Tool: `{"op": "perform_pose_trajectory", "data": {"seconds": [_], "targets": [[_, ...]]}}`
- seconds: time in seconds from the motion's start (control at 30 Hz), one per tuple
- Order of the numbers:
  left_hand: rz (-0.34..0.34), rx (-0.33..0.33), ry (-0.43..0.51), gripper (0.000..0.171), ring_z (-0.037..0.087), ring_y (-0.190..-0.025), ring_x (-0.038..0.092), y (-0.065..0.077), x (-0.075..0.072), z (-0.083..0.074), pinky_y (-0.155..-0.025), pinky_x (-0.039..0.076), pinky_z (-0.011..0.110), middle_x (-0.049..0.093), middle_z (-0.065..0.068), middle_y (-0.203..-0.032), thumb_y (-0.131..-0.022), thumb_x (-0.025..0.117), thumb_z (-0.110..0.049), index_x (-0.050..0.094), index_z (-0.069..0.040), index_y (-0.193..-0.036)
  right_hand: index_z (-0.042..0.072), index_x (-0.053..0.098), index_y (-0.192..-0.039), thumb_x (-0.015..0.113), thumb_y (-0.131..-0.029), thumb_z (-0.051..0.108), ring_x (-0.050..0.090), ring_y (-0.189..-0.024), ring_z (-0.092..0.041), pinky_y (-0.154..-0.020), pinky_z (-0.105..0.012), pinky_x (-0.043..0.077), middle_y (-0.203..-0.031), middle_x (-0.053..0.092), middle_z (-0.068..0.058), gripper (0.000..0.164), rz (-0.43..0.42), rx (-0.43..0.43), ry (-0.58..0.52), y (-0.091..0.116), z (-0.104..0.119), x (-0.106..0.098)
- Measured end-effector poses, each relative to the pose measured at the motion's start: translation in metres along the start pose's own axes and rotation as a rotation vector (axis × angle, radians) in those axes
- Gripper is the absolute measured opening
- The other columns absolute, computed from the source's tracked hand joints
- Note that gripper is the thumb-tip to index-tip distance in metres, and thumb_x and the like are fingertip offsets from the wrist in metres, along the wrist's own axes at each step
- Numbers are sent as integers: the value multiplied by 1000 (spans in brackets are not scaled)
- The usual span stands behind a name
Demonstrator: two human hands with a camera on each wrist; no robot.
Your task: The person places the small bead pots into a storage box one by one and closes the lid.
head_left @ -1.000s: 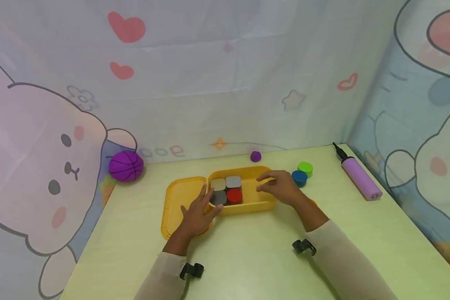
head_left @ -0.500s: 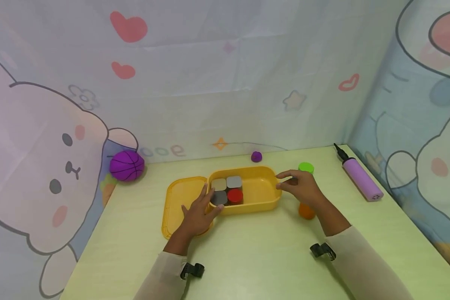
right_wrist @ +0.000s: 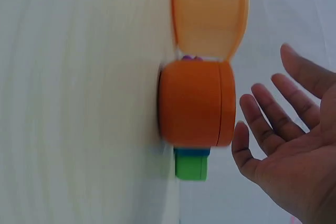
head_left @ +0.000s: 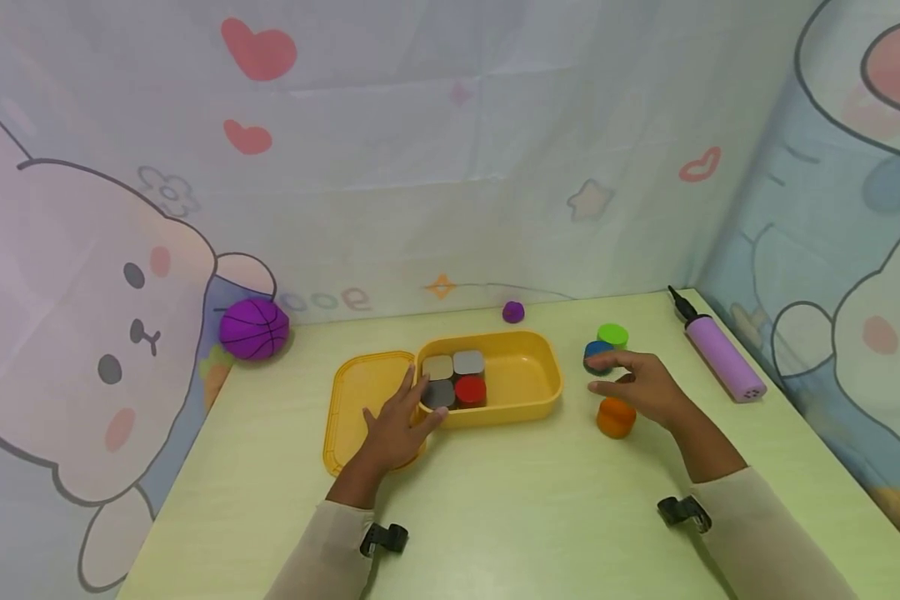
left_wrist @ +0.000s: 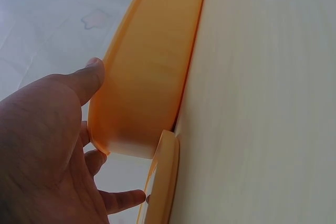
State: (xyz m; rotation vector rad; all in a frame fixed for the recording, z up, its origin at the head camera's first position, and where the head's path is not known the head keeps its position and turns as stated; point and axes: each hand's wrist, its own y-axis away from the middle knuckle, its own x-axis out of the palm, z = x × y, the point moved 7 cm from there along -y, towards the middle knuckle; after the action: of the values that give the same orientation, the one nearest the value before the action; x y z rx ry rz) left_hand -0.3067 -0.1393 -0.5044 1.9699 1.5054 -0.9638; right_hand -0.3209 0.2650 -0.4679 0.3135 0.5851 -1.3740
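Observation:
My left hand [head_left: 394, 432] is spread at the left end of a yellow box [head_left: 525, 377], over the flat yellow lid [head_left: 350, 408]. In the left wrist view its thumb lies against the box wall [left_wrist: 149, 61]. Inside the box, several small lidded tubs fill the left half: a red tub [head_left: 470, 390], a dark grey tub [head_left: 438, 394], a light grey tub [head_left: 468, 362] and a beige one. Right of the box, my right hand [head_left: 645, 390] hovers, fingers apart, over an orange tub [head_left: 615, 419]. The right wrist view shows a gap between the fingers and the orange tub [right_wrist: 194, 103].
A blue tub [head_left: 596, 352] and a green tub [head_left: 613, 336] stand behind the orange one. Farther right lies a lilac hand pump [head_left: 723, 358]. A purple ball [head_left: 253, 330] sits at the back left, and a small purple object [head_left: 513, 312] near the back edge.
The right hand has moved from inside the box, past its right rim, to above the orange tub, holding nothing visible. The left hand has stayed in place.

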Motion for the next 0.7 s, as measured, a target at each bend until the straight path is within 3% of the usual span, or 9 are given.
{"op": "perform_pose_trajectory", "data": {"seconds": [0.2,0.47,0.6,0.7], "targets": [[1,-1,-5,80,48,-168,25,-1,0,0,-117,-10,94,4,-2,-187,-109,57,-60,26,-28,-176,-1,69,-143,81,-100,17,64,-132,-20,-96,-21,58,-147,68,-25,48,101,-10,-86,9,-21,-9],[-1,-9,-1,83,48,-167,27,0,0,0,-117,-9,94,7,-1,-187,-107,58,-63,29,-27,-175,-7,53,-156,78,-99,7,61,-141,-6,-106,-16,53,-158,64,-10,63,316,-64,-291,18,-54,1],[-1,-12,-3,83,48,-167,26,0,1,0,-117,-10,94,7,-2,-187,-107,58,-63,28,-27,-175,-4,51,-159,80,-96,5,60,-141,0,-110,-10,47,-160,63,-9,70,345,-99,-301,18,-66,2],[-2,-15,-3,82,47,-167,26,0,1,1,-118,-10,93,6,-4,-187,-108,58,-63,28,-28,-176,-8,49,-159,80,-95,2,59,-140,4,-111,-9,46,-160,63,-8,72,371,-133,-314,19,-71,3]]}}
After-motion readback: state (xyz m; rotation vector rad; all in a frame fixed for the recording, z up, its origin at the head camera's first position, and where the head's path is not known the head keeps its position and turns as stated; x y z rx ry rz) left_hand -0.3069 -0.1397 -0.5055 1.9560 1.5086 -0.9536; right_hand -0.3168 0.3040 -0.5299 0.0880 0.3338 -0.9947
